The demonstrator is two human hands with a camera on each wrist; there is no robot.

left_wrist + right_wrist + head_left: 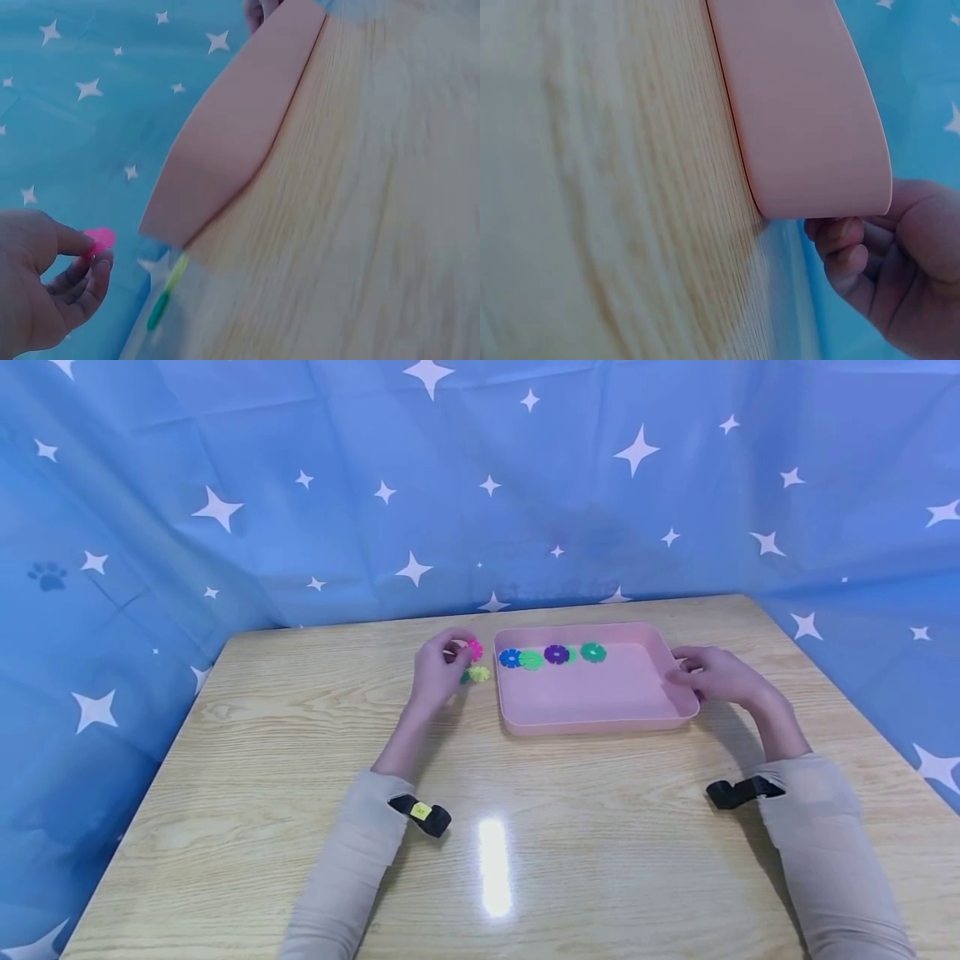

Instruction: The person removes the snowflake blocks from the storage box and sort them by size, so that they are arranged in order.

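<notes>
My left hand pinches a pink notched plastic disc between thumb and fingers, just left of the pink tray. In the left wrist view the pink disc is held off the table. Beneath that hand lie a yellow disc and a green disc, partly hidden. My right hand grips the tray's right wall, thumb inside and fingers curled outside. Inside the tray, along its back, are a blue disc, a light green disc, a purple disc, another light green one and a dark green disc.
The tray stands on a light wooden table near its back edge. A blue curtain with white stars hangs behind and along the sides. Light reflects off the table's front middle.
</notes>
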